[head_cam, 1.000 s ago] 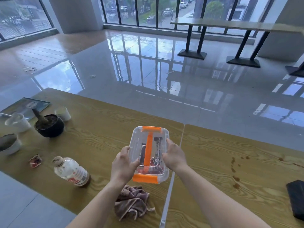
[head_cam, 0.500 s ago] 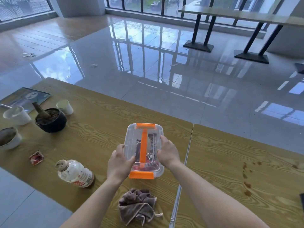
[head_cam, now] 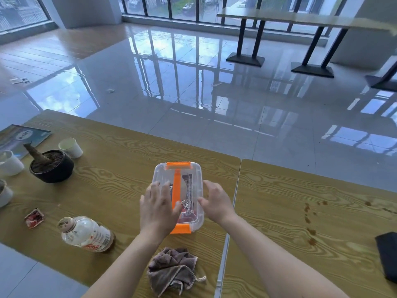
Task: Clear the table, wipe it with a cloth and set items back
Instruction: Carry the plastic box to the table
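Note:
A clear plastic box point(head_cam: 164, 175) with orange clips and an orange handle rests on the wooden table point(head_cam: 120, 168), near the seam with a second table point(head_cam: 290, 196). It holds some dark items. My left hand point(head_cam: 158, 209) lies flat on the lid, fingers spread. My right hand point(head_cam: 217, 203) clasps the box's right edge, thumb on the lid. A crumpled brownish cloth point(head_cam: 171, 269) lies just in front of the box, between my forearms.
To the left are a plastic bottle point(head_cam: 86, 233) on its side, a red packet point(head_cam: 34, 218), a black pot point(head_cam: 51, 166), a paper cup point(head_cam: 71, 147), white cups point(head_cam: 9, 162) and a booklet point(head_cam: 21, 136). Brown stains point(head_cam: 309, 222) mark the right table, which has a dark object point(head_cam: 388, 254) at its edge.
The box, held up in both hands before, now sits on the table. My left hand has shifted from its side onto the lid and spread flat.

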The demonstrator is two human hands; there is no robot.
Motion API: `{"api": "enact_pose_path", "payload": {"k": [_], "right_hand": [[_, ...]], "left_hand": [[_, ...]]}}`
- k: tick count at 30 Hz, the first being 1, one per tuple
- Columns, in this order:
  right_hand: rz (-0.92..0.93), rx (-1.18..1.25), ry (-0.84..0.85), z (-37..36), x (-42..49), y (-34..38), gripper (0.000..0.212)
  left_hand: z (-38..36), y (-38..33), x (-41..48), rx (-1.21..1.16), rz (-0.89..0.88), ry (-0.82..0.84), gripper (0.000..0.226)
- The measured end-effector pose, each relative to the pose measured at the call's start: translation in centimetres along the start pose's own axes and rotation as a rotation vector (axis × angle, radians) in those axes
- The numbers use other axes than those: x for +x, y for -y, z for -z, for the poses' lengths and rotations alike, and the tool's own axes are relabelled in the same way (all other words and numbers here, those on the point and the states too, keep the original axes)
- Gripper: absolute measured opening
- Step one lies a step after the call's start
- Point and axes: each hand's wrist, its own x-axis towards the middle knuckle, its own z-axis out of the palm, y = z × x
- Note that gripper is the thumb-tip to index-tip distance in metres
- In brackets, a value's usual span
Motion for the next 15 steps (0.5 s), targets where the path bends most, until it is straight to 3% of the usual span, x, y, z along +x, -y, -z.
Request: {"api": "enact_pose_path", "payload": {"k": [4,15], "right_hand": [[-0.015,-0.033,-0.057,1.7,-1.4,-1.7,0.056],[-0.178,-0.115,-0.318,9.4,-9.8,-9.1,0.047]], "left_hand": [[0.0,-2.8,0.1,0.015,-0.13,0.005,0.063],[-2.1,-13.0,-1.9,-0.051,-0.447,0.113,0.067]]}}
